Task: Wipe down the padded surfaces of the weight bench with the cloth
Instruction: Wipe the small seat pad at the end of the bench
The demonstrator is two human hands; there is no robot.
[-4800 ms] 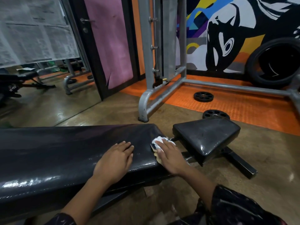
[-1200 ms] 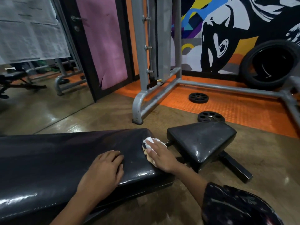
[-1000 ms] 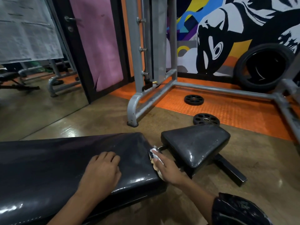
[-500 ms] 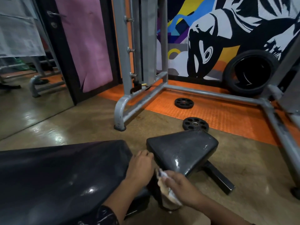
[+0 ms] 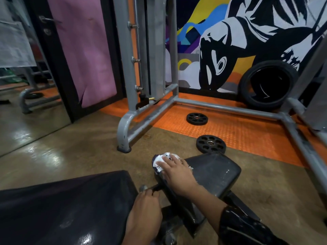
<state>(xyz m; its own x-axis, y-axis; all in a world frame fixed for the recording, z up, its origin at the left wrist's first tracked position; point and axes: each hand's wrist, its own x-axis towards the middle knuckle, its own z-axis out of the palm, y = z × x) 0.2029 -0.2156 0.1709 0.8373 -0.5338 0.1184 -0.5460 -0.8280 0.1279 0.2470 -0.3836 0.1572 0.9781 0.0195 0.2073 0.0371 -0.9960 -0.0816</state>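
Note:
The long black backrest pad [image 5: 67, 206] of the weight bench fills the lower left. Beyond a gap lies the smaller black seat pad [image 5: 215, 172]. My right hand [image 5: 177, 172] lies flat on the seat pad's near-left corner and presses a crumpled white cloth [image 5: 160, 160] onto it. My left hand [image 5: 145, 213] rests at the right end of the backrest pad, fingers curled over the gap by a metal bolt [image 5: 143, 188] of the frame. Whether those fingers grip anything is hidden.
Two black weight plates [image 5: 211, 144] [image 5: 197, 118] lie on the floor beyond the seat pad. A grey machine frame [image 5: 136, 124] stands on orange matting, a black tyre [image 5: 269, 85] leans on the mural wall, and a mirror [image 5: 26, 103] lines the left.
My right hand has carried the cloth from the backrest pad's end, across the gap, onto the seat pad. My left hand slid right to the backrest's end. The view swung right.

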